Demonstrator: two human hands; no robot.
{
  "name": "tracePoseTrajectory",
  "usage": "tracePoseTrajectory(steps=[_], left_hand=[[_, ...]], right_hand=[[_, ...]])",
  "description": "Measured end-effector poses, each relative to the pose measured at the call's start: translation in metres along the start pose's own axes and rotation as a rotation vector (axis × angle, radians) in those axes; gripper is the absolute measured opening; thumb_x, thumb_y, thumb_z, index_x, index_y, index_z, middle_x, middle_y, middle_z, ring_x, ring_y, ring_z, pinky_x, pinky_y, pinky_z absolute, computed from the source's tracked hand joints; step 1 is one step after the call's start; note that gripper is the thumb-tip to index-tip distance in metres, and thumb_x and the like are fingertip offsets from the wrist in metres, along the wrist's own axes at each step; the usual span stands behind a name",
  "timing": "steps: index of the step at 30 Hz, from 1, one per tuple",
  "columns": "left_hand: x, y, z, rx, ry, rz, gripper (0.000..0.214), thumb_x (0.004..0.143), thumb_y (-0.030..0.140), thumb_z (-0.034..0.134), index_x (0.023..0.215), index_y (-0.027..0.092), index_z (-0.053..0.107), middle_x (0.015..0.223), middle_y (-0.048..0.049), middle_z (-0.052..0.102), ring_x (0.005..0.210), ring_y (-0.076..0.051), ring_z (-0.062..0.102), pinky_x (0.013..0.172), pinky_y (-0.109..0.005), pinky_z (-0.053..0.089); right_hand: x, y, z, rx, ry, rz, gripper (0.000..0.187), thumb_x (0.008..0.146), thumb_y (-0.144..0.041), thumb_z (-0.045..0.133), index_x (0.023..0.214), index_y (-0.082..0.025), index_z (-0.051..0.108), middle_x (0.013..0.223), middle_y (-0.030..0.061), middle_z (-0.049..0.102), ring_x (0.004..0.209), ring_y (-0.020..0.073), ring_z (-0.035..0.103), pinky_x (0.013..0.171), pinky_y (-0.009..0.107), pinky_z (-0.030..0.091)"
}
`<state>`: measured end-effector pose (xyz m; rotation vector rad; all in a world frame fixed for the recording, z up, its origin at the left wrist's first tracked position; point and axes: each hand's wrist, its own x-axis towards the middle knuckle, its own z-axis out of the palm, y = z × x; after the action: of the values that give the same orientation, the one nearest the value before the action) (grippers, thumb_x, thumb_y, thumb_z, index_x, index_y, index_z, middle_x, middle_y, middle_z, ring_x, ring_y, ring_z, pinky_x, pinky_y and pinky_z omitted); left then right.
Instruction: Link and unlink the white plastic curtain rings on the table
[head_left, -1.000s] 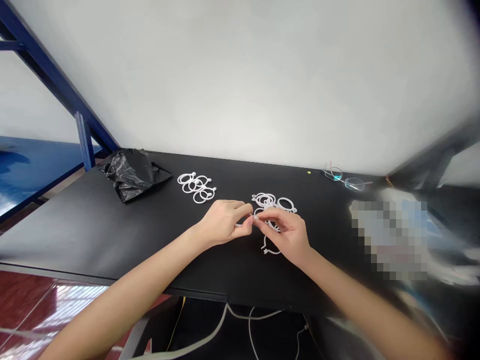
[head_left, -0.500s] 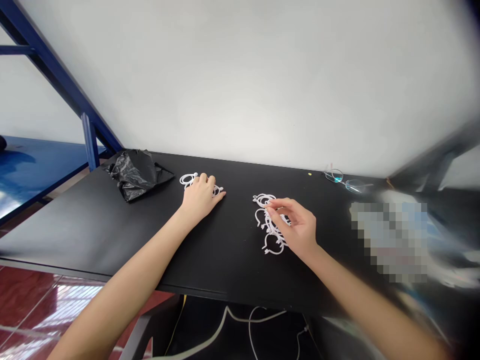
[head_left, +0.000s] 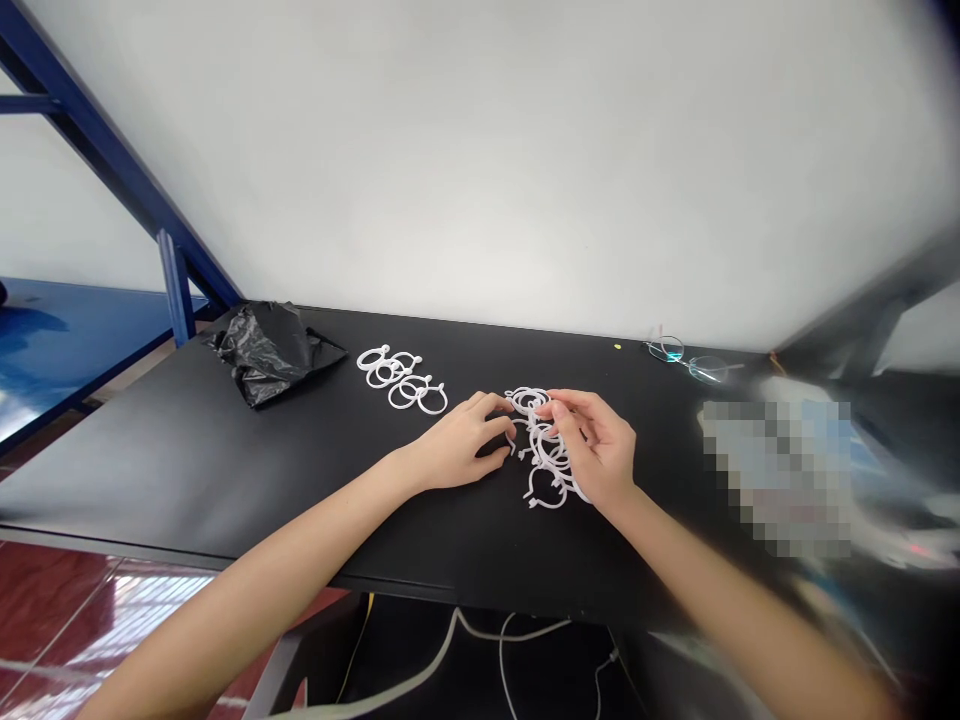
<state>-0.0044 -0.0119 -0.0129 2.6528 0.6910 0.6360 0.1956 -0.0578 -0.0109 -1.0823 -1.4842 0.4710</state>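
Note:
A heap of white plastic rings [head_left: 551, 452], some split with small tabs at the gap, lies on the black table [head_left: 480, 540]. At the heap's left edge is my left hand [head_left: 469, 440], its fingers curved and apart, the fingertips at one split ring. My right hand [head_left: 600, 445] is over the heap's right side, thumb and forefinger pinched on a white ring; its palm hides part of the heap. Farther left, a second group of closed white rings [head_left: 403, 397] lies loosely overlapping.
A crumpled black plastic bag [head_left: 274, 350] rests at the back left. Eyeglasses [head_left: 705, 370] lie near the wall at the right, with a yellow speck [head_left: 618, 346] beside them. A blurred plastic package [head_left: 877, 480] is at far right. Cables [head_left: 442, 650] hang below the table edge.
My left hand has left the ring group at the left and moved right to the heap, uncovering that group. My right hand has stayed in nearly the same place.

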Motion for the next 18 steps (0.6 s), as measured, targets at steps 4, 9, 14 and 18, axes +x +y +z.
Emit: tracePoseTrajectory(steps=[4, 9, 14, 18], left_hand=[[0.0, -0.002, 0.0, -0.094, -0.032, -0.04, 0.008, 0.091, 0.024, 0.055, 0.087, 0.018, 0.058, 0.118, -0.0098, 0.054, 0.106, -0.023, 0.053, 0.093, -0.038, 0.047], [0.001, -0.002, -0.004, -0.202, -0.052, -0.085, 0.008, 0.091, 0.023, 0.056, 0.084, 0.019, 0.056, 0.108, -0.0069, 0.059, 0.102, -0.02, 0.055, 0.089, -0.033, 0.048], [0.0, -0.003, -0.009, -0.27, -0.016, -0.131, 0.007, 0.088, 0.025, 0.061, 0.086, 0.019, 0.058, 0.108, -0.0056, 0.063, 0.104, -0.019, 0.058, 0.091, -0.033, 0.047], [0.0, -0.003, -0.015, -0.276, 0.01, -0.154, 0.01, 0.086, 0.028, 0.062, 0.093, 0.021, 0.061, 0.103, -0.0035, 0.067, 0.099, -0.019, 0.06, 0.089, -0.034, 0.047]], right_hand=[[0.006, 0.0, -0.002, -0.185, -0.248, -0.074, 0.009, 0.089, -0.022, 0.061, 0.096, -0.022, 0.067, 0.089, 0.0042, 0.072, 0.077, 0.0194, 0.069, 0.068, 0.033, 0.057], [0.011, 0.003, -0.005, -0.357, -0.482, -0.202, 0.01, 0.084, -0.013, 0.064, 0.089, -0.022, 0.067, 0.087, 0.0036, 0.072, 0.087, 0.0222, 0.062, 0.076, 0.036, 0.053], [0.011, 0.006, -0.005, -0.365, -0.446, -0.18, 0.012, 0.085, -0.011, 0.06, 0.084, -0.022, 0.066, 0.079, 0.0025, 0.07, 0.079, 0.0206, 0.061, 0.07, 0.034, 0.052], [0.011, 0.007, -0.005, -0.375, -0.428, -0.162, 0.013, 0.081, -0.011, 0.061, 0.082, -0.023, 0.066, 0.077, 0.0024, 0.07, 0.078, 0.0218, 0.061, 0.069, 0.035, 0.052]])
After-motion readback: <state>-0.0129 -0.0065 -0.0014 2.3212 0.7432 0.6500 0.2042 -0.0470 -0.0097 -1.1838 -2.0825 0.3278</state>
